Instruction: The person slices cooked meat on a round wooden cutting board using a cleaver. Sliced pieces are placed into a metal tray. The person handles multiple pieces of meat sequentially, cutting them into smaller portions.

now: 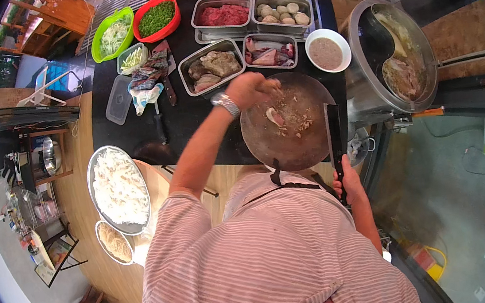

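Observation:
My right hand [348, 179] grips the dark handle of a cleaver [335, 131], whose blade stands over the right edge of a round chopping board [308, 91]. My left hand [257, 89] hovers at the board's upper left, with its fingers curled; whether something is between them cannot be made out. A small piece of meat [274, 117] lies on the board just below that hand, among scattered crumbs and scraps. Beyond my left hand sits a steel tray of cooked meat [214, 65], and beside it a steel tray of red and pale raw meat cuts [269, 52].
A large stockpot [365, 83] with broth stands at the right, near a white bowl [328, 50] of brownish liquid. Farther back are minced meat [223, 16] and meatballs [283, 14]. A knife [160, 126] and cloth [145, 86] lie left. White noodles [118, 187] fill a tray at lower left.

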A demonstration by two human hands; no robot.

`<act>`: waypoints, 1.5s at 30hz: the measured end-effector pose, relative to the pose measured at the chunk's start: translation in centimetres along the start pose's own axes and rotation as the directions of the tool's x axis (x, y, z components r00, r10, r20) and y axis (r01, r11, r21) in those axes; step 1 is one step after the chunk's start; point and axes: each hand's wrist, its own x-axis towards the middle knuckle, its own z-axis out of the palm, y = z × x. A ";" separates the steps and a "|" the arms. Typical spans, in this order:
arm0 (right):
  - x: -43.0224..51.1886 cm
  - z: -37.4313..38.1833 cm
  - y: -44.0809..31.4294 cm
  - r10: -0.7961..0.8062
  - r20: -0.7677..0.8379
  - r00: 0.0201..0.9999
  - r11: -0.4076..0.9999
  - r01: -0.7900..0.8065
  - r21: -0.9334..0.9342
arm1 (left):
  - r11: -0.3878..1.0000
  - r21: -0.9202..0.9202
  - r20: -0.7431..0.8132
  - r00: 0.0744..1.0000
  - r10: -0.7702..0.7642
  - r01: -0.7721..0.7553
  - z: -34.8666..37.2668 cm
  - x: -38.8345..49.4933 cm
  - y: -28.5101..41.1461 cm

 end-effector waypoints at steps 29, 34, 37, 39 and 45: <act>-1.7 9.6 0.2 -0.023 -0.132 0.991 0.999 0.026 0.020 | 0.932 0.262 -0.042 0.967 -0.250 0.252 -7.4 -3.4 -17.2; -1.6 9.6 0.1 -0.025 -0.134 0.991 1.000 0.026 0.001 | 0.893 0.295 -0.142 0.940 -0.311 0.340 -7.5 -3.3 -15.0; -1.4 9.2 0.4 -0.046 -0.130 0.990 0.998 0.042 -0.037 | 0.896 0.338 -0.052 0.957 -0.286 0.287 -7.1 -3.3 -15.2; -1.1 9.0 0.3 -0.051 -0.117 0.992 0.998 0.046 -0.039 | 0.830 0.488 0.032 0.945 -0.327 0.271 -7.1 -2.8 -14.5; -0.6 7.9 0.4 -0.080 -0.164 0.983 0.989 0.058 -0.134 | 0.967 0.246 -0.198 0.980 -0.016 0.066 -6.0 -3.0 -11.8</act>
